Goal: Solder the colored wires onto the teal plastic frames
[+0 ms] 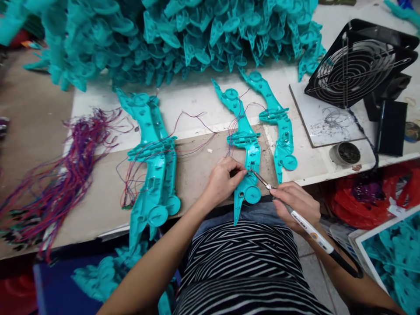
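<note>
Centrally, the surface (310, 159) carries a teal plastic piece (252, 151), its lower end jutting past the near edge. A soldering iron (311, 234) slants in, tip at the piece. The right hand (300, 199) curls closed around its handle; the left hand (222, 180) pinches thumb and forefinger together there, anything between them too small to tell.

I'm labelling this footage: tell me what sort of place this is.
Probably an assembly workshop: a soldering iron in the right hand, a bundle of wires, and a heap of turquoise parts.
</note>
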`<state>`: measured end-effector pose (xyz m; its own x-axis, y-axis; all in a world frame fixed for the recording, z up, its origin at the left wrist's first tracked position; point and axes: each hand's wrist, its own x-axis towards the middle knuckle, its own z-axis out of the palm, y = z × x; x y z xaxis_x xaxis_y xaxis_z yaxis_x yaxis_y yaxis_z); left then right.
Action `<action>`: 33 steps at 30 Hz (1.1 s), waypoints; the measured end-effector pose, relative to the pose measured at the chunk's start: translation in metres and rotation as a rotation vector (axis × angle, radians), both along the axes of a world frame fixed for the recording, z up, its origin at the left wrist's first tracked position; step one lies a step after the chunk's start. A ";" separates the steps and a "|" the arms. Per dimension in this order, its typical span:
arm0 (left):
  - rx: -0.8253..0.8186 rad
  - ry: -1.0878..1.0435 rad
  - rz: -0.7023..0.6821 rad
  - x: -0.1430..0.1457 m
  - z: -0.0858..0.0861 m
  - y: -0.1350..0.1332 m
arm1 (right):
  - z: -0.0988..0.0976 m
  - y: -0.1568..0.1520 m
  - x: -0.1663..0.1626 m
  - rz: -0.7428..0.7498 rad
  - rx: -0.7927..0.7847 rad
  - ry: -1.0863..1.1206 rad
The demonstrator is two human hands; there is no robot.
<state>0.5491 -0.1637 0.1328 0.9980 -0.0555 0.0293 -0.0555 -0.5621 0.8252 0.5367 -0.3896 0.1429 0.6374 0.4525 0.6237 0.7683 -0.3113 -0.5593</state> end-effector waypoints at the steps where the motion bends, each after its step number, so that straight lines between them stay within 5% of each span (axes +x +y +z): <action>1: 0.002 0.000 0.000 0.000 0.000 0.000 | 0.000 0.000 0.000 0.001 -0.010 -0.012; 29: -0.001 0.004 -0.023 0.000 -0.004 0.000 | 0.005 -0.006 -0.001 -0.051 -0.021 -0.056; 33: -0.025 -0.092 0.041 -0.007 0.007 0.006 | 0.008 -0.009 -0.001 -0.064 -0.030 -0.052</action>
<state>0.5426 -0.1574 0.1396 0.9925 -0.0125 0.1215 -0.1086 -0.5451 0.8313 0.5361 -0.3981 0.1510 0.6323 0.4308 0.6439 0.7744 -0.3763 -0.5087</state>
